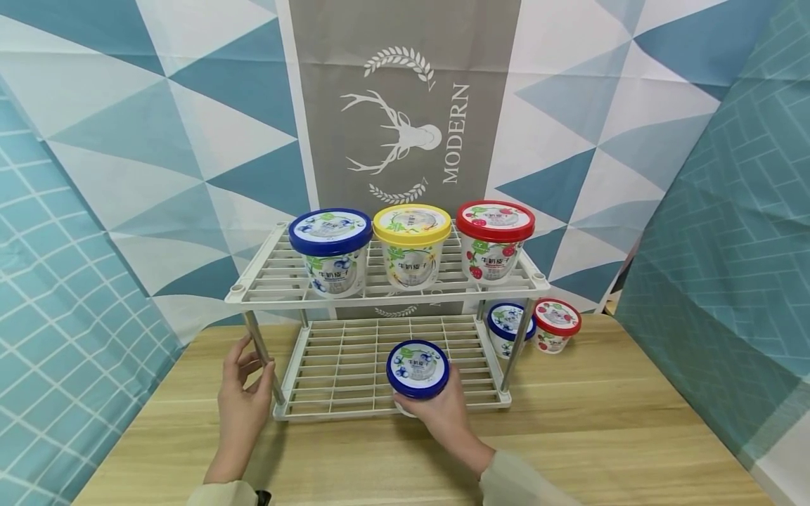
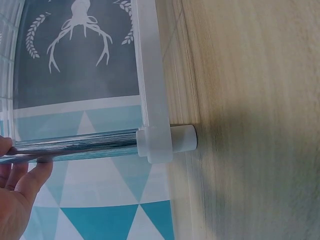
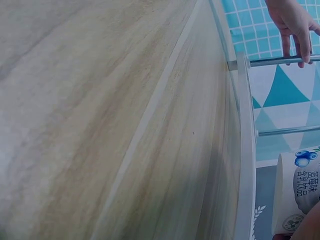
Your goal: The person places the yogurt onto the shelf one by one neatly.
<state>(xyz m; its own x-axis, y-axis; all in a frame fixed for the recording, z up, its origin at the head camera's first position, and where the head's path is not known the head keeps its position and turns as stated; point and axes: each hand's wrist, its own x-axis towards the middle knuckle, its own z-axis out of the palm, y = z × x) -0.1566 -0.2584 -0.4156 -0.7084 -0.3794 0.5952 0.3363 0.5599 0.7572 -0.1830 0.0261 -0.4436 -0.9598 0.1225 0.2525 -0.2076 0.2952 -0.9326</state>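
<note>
My right hand (image 1: 445, 414) grips a blueberry-print tub with a blue lid (image 1: 418, 367) at the front of the lower shelf (image 1: 342, 365). Its white side with blueberries (image 3: 300, 175) shows at the right of the right wrist view, while the fingers behind it are hidden. At the left, my left hand (image 1: 245, 393) holds the front left metal post (image 2: 95, 145) of the white two-tier rack, thumb on one side and fingers on the other. Standing upright in a row on the upper shelf (image 1: 386, 303) are a blue-lidded tub (image 1: 332, 249), a yellow-lidded tub (image 1: 413, 246) and a red-lidded strawberry tub (image 1: 495, 242).
Behind the rack's right posts, a smaller blue-lidded tub (image 1: 508, 327) and a red-lidded tub (image 1: 553, 327) stand on the wooden table (image 1: 601, 422). A patterned cloth (image 1: 240, 105) with a deer-head print hangs behind the rack.
</note>
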